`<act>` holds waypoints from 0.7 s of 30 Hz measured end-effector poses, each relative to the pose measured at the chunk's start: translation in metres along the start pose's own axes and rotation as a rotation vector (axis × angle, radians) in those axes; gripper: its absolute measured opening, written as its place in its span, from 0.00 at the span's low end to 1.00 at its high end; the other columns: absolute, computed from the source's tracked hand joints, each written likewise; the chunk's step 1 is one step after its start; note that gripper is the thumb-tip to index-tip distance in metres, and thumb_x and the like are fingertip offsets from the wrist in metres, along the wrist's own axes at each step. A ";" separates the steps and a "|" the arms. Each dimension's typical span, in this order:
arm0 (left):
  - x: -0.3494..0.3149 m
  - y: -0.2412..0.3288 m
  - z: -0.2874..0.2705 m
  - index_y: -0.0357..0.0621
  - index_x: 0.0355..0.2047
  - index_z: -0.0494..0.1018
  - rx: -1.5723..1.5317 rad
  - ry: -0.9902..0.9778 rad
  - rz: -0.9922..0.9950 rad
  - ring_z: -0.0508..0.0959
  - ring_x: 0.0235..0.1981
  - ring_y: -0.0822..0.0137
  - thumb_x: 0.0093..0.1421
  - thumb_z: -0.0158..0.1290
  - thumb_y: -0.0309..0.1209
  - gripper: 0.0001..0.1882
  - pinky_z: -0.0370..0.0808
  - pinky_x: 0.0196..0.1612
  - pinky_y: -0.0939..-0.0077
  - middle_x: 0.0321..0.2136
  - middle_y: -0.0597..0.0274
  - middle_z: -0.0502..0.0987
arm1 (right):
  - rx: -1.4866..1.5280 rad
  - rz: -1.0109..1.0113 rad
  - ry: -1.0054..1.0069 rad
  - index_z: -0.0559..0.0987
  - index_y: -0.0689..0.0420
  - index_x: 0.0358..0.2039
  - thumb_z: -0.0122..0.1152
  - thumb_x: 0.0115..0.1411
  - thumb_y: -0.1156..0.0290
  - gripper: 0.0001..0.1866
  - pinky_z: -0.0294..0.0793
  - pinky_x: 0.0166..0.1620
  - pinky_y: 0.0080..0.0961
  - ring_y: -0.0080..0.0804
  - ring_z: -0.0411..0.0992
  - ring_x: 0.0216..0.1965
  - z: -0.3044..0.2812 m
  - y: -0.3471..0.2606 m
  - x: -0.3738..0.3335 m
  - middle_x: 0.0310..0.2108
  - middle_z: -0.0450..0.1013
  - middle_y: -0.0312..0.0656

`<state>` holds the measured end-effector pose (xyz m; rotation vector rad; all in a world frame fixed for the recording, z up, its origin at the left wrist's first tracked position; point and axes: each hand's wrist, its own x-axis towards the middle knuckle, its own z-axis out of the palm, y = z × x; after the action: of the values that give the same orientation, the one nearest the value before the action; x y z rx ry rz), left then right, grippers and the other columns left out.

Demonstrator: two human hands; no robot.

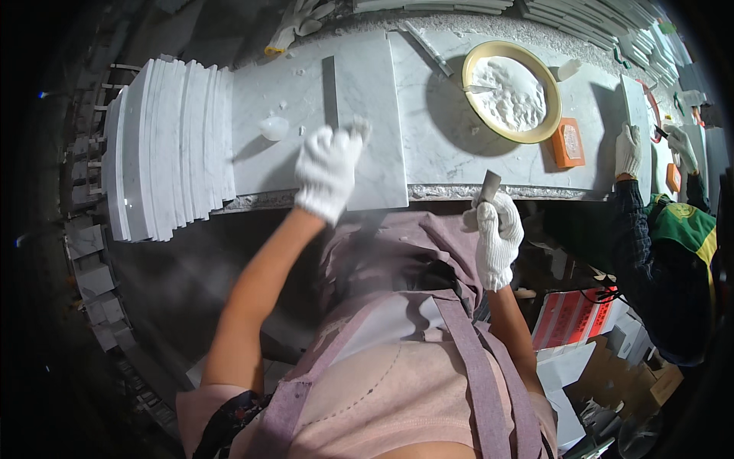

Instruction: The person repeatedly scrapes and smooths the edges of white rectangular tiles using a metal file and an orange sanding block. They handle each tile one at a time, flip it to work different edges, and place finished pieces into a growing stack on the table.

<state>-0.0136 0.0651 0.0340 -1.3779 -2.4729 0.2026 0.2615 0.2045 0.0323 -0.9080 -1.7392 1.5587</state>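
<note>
My right hand (498, 239), in a white knit glove, is closed around a flat metal scraper (490, 186) just off the bench's front edge. Its blade points up and away from me. My left hand (327, 172), gloved too, has its fingers curled over the near left part of a pale grey-veined marble tile (375, 122). Its fingertips are slightly blurred, and anything inside them is hidden. A dark strip (329, 92) runs along the tile's left side. Beyond my right hand stands a yellow bowl (468, 73) of white powdery paste (516, 96), with a small spatula (480, 89) in it.
Upright tiles (168, 145) are stacked at left, beside a small translucent cup (274, 128). An orange block (568, 143) lies right of the bowl; a long narrow tool (428, 48) lies behind. At right, a co-worker's gloved hand (628, 151) holds another tile (636, 115).
</note>
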 end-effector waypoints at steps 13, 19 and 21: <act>0.015 -0.027 0.002 0.52 0.32 0.79 -0.227 -0.042 -0.045 0.81 0.36 0.50 0.61 0.56 0.33 0.04 0.76 0.38 0.51 0.30 0.56 0.79 | 0.044 0.016 -0.077 0.81 0.63 0.45 0.62 0.73 0.66 0.12 0.76 0.38 0.21 0.22 0.75 0.32 0.003 -0.004 0.005 0.35 0.77 0.37; -0.021 -0.018 -0.012 0.55 0.34 0.80 -0.226 -0.366 -0.195 0.81 0.41 0.52 0.61 0.56 0.33 0.03 0.77 0.38 0.52 0.34 0.59 0.80 | 0.164 0.321 0.053 0.80 0.63 0.46 0.63 0.73 0.64 0.13 0.74 0.37 0.18 0.19 0.74 0.32 0.005 -0.005 -0.008 0.35 0.76 0.34; -0.013 -0.024 -0.008 0.55 0.34 0.80 -0.180 -0.155 -0.001 0.81 0.41 0.52 0.61 0.58 0.35 0.03 0.78 0.40 0.53 0.35 0.60 0.81 | 0.226 0.259 0.046 0.80 0.63 0.46 0.63 0.73 0.63 0.14 0.74 0.35 0.19 0.19 0.73 0.31 0.006 -0.005 -0.009 0.34 0.77 0.34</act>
<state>-0.0238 0.0418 0.0451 -1.4839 -2.6757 0.0918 0.2612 0.1930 0.0363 -1.0762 -1.4210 1.8412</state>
